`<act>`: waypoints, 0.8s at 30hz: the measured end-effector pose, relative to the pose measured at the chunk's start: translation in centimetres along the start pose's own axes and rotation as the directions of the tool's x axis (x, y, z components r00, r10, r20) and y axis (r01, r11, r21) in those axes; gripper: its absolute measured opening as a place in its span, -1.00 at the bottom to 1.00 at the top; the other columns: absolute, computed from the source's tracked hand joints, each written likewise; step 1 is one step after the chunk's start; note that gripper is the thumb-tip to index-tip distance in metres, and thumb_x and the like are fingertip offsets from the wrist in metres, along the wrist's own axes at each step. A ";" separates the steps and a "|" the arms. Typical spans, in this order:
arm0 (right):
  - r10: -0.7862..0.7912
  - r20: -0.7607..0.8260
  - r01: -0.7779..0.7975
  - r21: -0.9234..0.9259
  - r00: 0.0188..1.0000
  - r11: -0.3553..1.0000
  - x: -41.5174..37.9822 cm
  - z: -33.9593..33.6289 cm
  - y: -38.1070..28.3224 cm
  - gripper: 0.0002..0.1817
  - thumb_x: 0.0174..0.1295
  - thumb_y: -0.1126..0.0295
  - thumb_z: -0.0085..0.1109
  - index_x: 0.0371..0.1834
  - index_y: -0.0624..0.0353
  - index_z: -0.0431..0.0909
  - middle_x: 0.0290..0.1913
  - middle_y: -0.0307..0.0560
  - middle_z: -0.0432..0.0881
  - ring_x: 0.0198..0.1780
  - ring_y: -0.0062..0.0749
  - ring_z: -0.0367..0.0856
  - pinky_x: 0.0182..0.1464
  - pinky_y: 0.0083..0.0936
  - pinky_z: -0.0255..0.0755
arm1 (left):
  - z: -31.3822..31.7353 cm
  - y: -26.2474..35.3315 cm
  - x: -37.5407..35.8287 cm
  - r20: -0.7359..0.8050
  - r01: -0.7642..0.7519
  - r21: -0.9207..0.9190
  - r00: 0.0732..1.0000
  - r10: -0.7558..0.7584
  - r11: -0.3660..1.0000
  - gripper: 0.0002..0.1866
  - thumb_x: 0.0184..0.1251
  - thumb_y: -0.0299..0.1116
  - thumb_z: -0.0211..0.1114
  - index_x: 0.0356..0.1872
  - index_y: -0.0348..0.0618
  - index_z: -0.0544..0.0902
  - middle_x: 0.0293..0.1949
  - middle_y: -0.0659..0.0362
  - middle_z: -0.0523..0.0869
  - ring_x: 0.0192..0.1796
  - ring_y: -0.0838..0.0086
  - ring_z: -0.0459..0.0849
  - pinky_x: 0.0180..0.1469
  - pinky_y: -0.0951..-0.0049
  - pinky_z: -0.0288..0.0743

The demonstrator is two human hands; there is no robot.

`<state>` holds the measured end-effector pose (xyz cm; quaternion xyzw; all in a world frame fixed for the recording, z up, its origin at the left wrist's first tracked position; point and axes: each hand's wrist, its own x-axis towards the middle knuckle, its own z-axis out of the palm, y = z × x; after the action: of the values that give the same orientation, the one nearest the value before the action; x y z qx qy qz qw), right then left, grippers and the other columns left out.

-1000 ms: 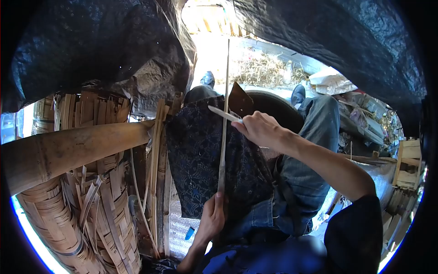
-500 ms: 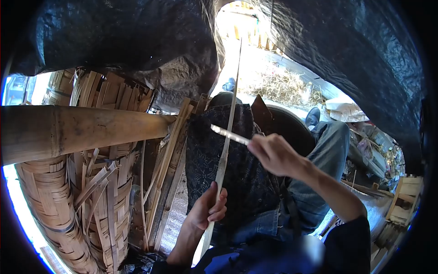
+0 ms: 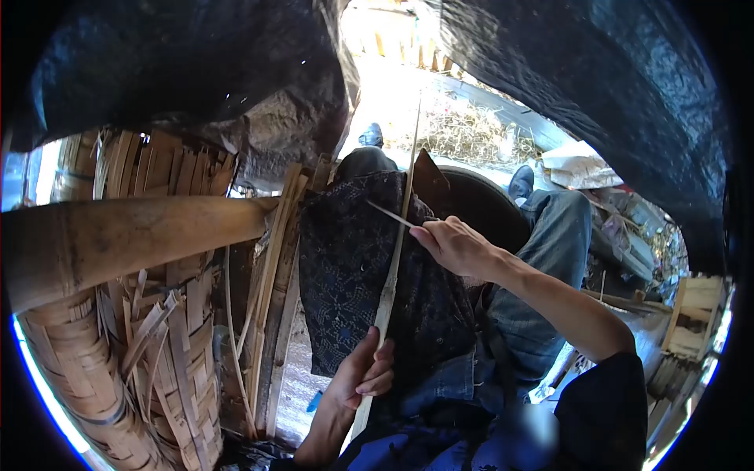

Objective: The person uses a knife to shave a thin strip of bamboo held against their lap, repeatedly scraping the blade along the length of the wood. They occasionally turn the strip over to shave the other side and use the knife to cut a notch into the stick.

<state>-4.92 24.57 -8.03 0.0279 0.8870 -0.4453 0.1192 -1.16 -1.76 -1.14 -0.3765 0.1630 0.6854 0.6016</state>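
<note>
A long, pale bamboo strip (image 3: 390,289) runs from my lap up and away, tapering toward its far end. My left hand (image 3: 365,369) is wrapped around its lower part. In my right hand (image 3: 457,245) is a knife; its handle is hidden in the fist. The narrow knife blade (image 3: 386,212) points up and left and crosses the strip well above my left hand. Under the strip, a dark patterned cloth (image 3: 345,263) covers my leg.
A thick bamboo pole (image 3: 141,235) juts in from the left above woven bamboo baskets (image 3: 75,353). Upright bamboo slats (image 3: 271,314) stand beside my leg. Dark sheeting (image 3: 581,94) hangs overhead. Straw (image 3: 471,129) lies beyond my feet, and a wooden crate (image 3: 693,314) is at right.
The knife has turned, so its blade shows thinner and edge-on, and it sits slightly farther up the strip. My left hand keeps its hold. The whole view has shifted a little.
</note>
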 end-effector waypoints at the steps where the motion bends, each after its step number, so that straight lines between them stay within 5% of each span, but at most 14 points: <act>1: -0.009 0.019 0.010 -0.009 1.000 1.000 0.4 0.4 0.3 -0.59 0.42 0.24 -0.08 -0.56 0.28 0.41 -0.64 0.23 0.43 -0.54 0.14 0.49 -0.52 -0.13 0.30 | 0.0 0.0 0.0 0.008 -0.001 -0.005 1.000 0.001 1.000 -0.54 0.51 0.08 -0.20 -0.52 0.00 0.31 -0.84 0.36 0.14 -0.90 0.67 0.09 -0.83 0.66 -0.07; 7: -0.070 -0.077 0.073 0.043 0.995 0.996 1.6 1.6 0.1 -0.56 0.43 0.21 -0.10 -0.57 0.29 0.39 -0.66 0.24 0.44 -0.59 0.16 0.47 -0.52 -0.13 0.31 | -0.8 -0.7 -1.5 0.113 -0.019 -0.069 0.993 0.027 0.997 -0.51 0.51 0.11 -0.27 -0.47 -0.03 0.35 -0.80 0.37 0.16 -0.86 0.64 0.11 -0.77 0.66 -0.03; 9: -0.083 -0.075 0.089 0.092 0.994 0.992 1.1 1.9 0.2 -0.59 0.43 0.22 -0.11 -0.52 0.29 0.39 -0.67 0.24 0.42 -0.59 0.16 0.46 -0.53 -0.13 0.29 | -0.9 -1.1 -2.6 -0.010 -0.079 0.272 0.996 0.085 0.959 -0.44 0.51 0.13 -0.33 -0.44 -0.10 0.42 -0.80 0.32 0.24 -0.84 0.51 0.23 -0.74 0.58 0.12; 11: -0.065 -0.054 0.071 0.102 0.996 0.992 0.4 2.2 -0.3 -0.60 0.43 0.22 -0.11 -0.51 0.29 0.39 -0.68 0.23 0.42 -0.60 0.15 0.46 -0.53 -0.14 0.29 | -1.2 -1.1 -3.1 -0.115 -0.043 0.270 0.990 0.077 0.962 -0.36 0.50 0.14 -0.38 -0.36 -0.21 0.49 -0.78 0.22 0.38 -0.76 0.40 0.40 -0.68 0.50 0.26; 13: -0.040 -0.055 0.045 0.099 0.998 0.994 0.0 2.4 -0.5 -0.60 0.43 0.22 -0.10 -0.51 0.29 0.39 -0.69 0.23 0.41 -0.60 0.15 0.46 -0.53 -0.14 0.29 | -0.1 -0.3 -2.6 -0.196 -0.067 0.788 0.915 0.352 0.612 -0.35 0.50 0.13 -0.35 -0.32 -0.29 0.50 -0.75 0.16 0.48 -0.68 0.41 0.51 -0.61 0.48 0.34; 17: -0.054 -0.146 0.059 0.029 0.988 0.998 -0.4 2.3 -0.8 -0.60 0.42 0.20 -0.08 -0.51 0.28 0.40 -0.72 0.19 0.41 -0.64 0.12 0.47 -0.56 -0.13 0.29 | 1.8 -0.4 -1.6 -0.134 -0.019 0.963 0.833 0.538 0.268 -0.36 0.51 0.11 -0.31 -0.40 -0.27 0.51 -0.73 0.13 0.51 -0.66 0.42 0.55 -0.58 0.50 0.38; 21: -0.097 -0.184 0.103 0.028 0.978 0.994 -2.2 1.8 -1.6 -0.58 0.42 0.17 -0.08 -0.52 0.26 0.40 -0.75 0.14 0.41 -0.68 0.08 0.47 -0.60 -0.13 0.29 | 1.7 0.3 -1.9 -0.078 -0.093 0.954 0.841 0.536 0.284 -0.37 0.51 0.12 -0.33 -0.52 -0.19 0.44 -0.77 0.15 0.45 -0.74 0.46 0.46 -0.67 0.54 0.31; 23: -0.095 -0.158 0.105 0.051 0.983 0.993 -3.8 1.7 -2.2 -0.55 0.42 0.13 -0.08 -0.55 0.24 0.40 -0.76 0.12 0.39 -0.71 0.03 0.46 -0.63 -0.16 0.27 | -0.1 0.9 -1.9 -0.024 -0.267 0.764 0.898 0.440 0.587 -0.38 0.51 0.13 -0.34 -0.61 -0.11 0.34 -0.82 0.19 0.36 -0.81 0.49 0.33 -0.74 0.56 0.20; 24: -0.123 -0.089 0.128 0.056 0.988 0.990 -4.5 1.8 -2.3 -0.54 0.41 0.11 -0.08 -0.57 0.23 0.39 -0.77 0.11 0.39 -0.72 0.01 0.45 -0.63 -0.18 0.27 | 0.3 0.8 -1.7 -0.030 -0.291 0.751 0.882 0.470 0.593 -0.39 0.51 0.13 -0.35 -0.64 -0.07 0.31 -0.84 0.21 0.30 -0.84 0.51 0.24 -0.77 0.55 0.14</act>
<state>-0.59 21.98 -6.18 -0.0053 0.8771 -0.4774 0.0521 -2.00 -2.95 0.07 -0.1372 0.5651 0.6287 0.5163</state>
